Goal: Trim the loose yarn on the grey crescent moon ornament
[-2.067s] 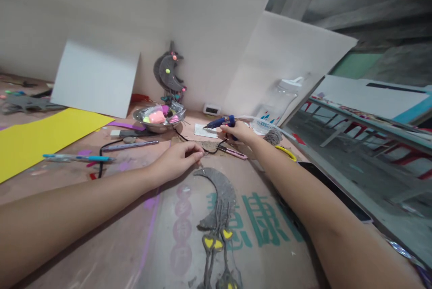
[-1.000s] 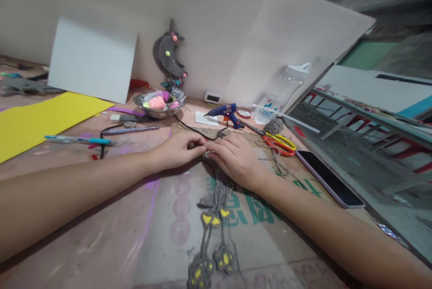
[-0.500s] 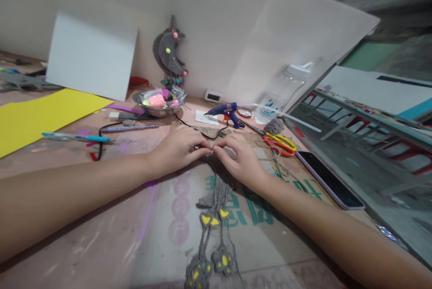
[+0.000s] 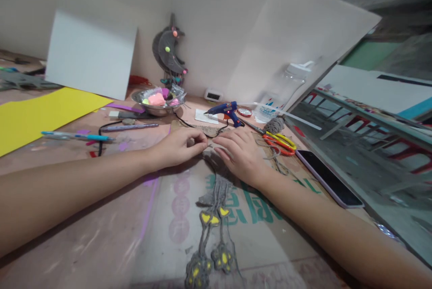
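Over the middle of the board my left hand (image 4: 185,146) is closed, thumb and forefinger pinched together; whatever they hold is too small to make out. Just right of it, my right hand (image 4: 241,151) lies palm down with its fingers stretched and the thumb apart, by the top of a grey craft piece. From under the hands runs this grey yarn hanging piece (image 4: 221,192), with yellow hearts (image 4: 211,220) and two flower- or paw-like ends (image 4: 222,257) with yellow spots. Its upper part is partly hidden by my right hand.
Beyond the hands lie a blue glue gun (image 4: 224,110), scissors (image 4: 280,142) and a grey yarn ball (image 4: 274,125). A metal bowl (image 4: 158,110) holds colourful bits. A phone (image 4: 329,180) rests at the right edge. Yellow sheet (image 4: 47,118) and pens (image 4: 81,137) are left.
My hands have parted slightly: the fingertips no longer meet. My right hand's fingers have straightened out of a pinch, while my left hand stays pinched.
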`<state>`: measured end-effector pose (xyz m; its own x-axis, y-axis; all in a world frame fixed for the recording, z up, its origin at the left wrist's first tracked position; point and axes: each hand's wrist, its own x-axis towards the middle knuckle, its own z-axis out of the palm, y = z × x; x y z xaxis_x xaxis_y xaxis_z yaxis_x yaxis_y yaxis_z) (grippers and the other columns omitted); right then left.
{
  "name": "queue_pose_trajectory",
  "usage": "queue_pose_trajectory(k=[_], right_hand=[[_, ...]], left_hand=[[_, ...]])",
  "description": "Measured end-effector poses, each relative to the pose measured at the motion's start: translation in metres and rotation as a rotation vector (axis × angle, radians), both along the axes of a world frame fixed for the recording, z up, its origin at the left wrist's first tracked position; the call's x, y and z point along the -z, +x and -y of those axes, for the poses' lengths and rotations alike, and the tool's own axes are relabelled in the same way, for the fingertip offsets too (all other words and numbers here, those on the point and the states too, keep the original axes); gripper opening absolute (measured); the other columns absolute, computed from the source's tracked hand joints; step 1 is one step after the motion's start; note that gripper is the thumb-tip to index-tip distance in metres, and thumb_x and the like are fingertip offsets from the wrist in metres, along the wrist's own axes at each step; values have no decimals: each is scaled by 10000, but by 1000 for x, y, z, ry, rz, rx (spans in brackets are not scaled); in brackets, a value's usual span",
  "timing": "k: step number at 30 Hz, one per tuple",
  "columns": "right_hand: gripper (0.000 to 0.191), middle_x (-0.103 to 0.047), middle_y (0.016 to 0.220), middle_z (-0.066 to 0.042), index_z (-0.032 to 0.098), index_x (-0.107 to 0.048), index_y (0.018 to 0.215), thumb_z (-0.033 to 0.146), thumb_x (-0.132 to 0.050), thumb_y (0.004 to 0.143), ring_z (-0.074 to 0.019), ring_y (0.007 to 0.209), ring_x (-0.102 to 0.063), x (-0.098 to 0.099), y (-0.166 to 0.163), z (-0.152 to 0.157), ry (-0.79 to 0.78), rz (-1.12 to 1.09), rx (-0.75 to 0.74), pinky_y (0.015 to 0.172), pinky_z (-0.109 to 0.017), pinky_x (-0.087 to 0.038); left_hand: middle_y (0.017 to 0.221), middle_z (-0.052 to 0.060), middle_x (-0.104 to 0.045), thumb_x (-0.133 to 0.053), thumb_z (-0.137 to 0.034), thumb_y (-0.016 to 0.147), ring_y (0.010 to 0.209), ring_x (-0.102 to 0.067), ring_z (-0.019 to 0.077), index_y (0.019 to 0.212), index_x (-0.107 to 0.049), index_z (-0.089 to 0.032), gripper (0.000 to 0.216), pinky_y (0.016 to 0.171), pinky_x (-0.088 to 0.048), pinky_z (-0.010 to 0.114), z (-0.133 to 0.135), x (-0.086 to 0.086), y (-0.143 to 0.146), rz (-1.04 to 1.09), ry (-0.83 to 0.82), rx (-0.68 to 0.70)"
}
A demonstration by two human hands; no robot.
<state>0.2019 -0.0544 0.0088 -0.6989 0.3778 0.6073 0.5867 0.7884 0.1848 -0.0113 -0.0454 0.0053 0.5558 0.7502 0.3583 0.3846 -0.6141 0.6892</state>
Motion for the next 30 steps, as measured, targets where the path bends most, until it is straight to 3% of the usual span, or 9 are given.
queue_pose_trajectory(k=[6,14,18,26,30], right_hand=[[208,-646,1000,-56,199,-580,1071,195,-483,888,-200,956,-505,-3,-2,5,122,157,-36,916,-403,-366],[117,-669,938,-19,202,-598,964,209,-521,878,-175,889,-519,-2,-4,5,79,84,-87,902,-385,-369],[90,-668,875,-26,211,-605,902,234,-522,875,-177,858,-531,-3,-8,6,-65,-20,-47,838,-367,-386],[141,-651,799,-28,185,-614,791,281,-535,858,-164,786,-587,-2,-14,6,-532,-328,102,751,-311,-434],[137,-661,794,-18,181,-622,783,282,-552,843,-158,775,-599,-4,-16,6,-634,-349,143,739,-292,-440]], left_hand=[[744,3,-621,-489,-286,830,711,-560,140,779,-589,-147,179,654,-417,231,0,-1,1,23,-134,75],[721,-4,-602,-490,-264,831,692,-550,125,768,-578,-146,160,644,-414,216,1,-2,1,-27,-141,89],[769,8,-635,-486,-288,844,721,-573,135,808,-596,-153,178,667,-428,231,-1,2,1,-8,-88,85],[841,25,-690,-533,-272,843,772,-612,150,853,-647,-170,153,744,-449,264,-1,6,1,1,79,27],[840,25,-704,-559,-290,840,770,-613,149,876,-675,-181,163,762,-433,270,0,7,1,-18,204,22]])
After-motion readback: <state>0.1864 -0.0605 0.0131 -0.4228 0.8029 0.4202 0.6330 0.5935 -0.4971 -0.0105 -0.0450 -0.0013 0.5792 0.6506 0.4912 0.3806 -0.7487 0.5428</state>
